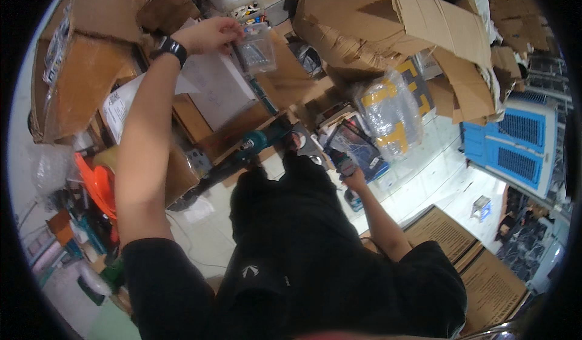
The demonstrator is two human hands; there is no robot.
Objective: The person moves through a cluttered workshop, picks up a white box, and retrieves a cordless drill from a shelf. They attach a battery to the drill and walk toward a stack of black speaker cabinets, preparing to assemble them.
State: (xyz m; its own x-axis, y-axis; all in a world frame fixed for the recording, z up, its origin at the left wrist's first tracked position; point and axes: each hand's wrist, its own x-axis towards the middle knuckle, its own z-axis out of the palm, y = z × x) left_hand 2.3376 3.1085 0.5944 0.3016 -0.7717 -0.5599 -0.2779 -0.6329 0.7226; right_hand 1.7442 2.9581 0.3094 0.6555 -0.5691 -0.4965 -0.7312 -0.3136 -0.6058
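Up among the stacked cardboard boxes [388, 13], a small clear plastic bag [257, 50] (dark small parts inside, too blurred to name) is pinched at its top by the left hand [209, 35], arm stretched out to reach it. Lower down, the right hand [350, 173] is closed around a small dark object, near a teal power tool [254, 141] on the cluttered bench.

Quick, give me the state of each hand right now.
Left hand: closed on a small clear plastic bag, raised by the cardboard boxes.
Right hand: closed on a small dark object; what it is cannot be told.
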